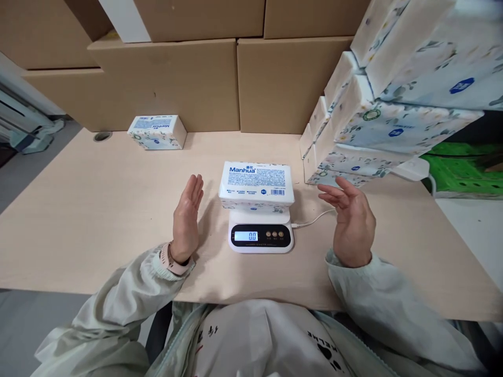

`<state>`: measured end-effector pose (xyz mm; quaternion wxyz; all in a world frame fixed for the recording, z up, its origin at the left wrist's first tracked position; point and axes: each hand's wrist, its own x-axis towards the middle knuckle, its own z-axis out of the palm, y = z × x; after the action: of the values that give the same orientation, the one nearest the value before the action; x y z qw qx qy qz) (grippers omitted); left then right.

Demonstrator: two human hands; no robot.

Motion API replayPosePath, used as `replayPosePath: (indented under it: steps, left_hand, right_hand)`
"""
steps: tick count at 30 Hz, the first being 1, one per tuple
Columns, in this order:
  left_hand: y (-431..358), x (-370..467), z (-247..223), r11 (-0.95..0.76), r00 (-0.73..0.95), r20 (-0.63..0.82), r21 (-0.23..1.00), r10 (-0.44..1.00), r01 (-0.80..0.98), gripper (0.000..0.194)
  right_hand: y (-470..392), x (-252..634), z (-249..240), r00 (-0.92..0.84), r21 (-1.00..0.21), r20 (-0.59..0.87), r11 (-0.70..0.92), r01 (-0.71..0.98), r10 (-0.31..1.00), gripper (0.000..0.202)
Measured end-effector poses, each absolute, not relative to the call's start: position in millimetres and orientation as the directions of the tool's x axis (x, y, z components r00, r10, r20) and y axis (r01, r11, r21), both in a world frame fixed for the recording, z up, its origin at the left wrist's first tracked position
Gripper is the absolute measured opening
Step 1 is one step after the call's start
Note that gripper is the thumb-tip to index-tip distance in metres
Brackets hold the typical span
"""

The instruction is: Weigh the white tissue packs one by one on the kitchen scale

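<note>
A white tissue pack (255, 184) with blue print lies flat on top of a white digital kitchen scale (261, 246). The lit display on the scale reads 0.0. To the left of the pack, my left hand (187, 220) is held upright with its fingers straight, apart from the pack. On the other side, my right hand (351, 225) is raised with fingers spread and slightly bent, touching nothing. It is near the front of the stacked tissue packs (393, 131).
Cardboard boxes (165, 86) line the back of the wooden table (98, 225). Another tissue pack (157, 132) stands at the back left, near a round cable hole (102, 136). A white cable (314, 220) runs right from the scale. A green crate (463, 170) is at the far right.
</note>
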<state>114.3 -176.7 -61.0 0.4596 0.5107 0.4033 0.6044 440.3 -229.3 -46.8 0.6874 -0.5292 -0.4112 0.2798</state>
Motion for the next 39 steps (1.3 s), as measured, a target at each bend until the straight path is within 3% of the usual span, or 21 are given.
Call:
replayPosePath:
  steps: [10,20,39]
  left_hand:
    - [-178,120,-55,-0.212,-0.106,0.199,0.968,0.974,-0.130,0.073]
    - [-178,121,-54,-0.216,-0.115,0.200,0.964,0.973,-0.153,0.064]
    - [-178,122,-51,-0.171,-0.118,0.155,0.977,0.981,-0.132,0.068]
  right_hand:
    - [-226,432,-45,0.574,-0.923,0.338,0.381,0.049,0.746,0.038]
    - [-227,432,-44,0.590,-0.934,0.315,0.354,0.052,0.744,0.042]
    - [-229,428,-41,0.579,-0.941,0.293,0.338,0.032,0.761,0.047]
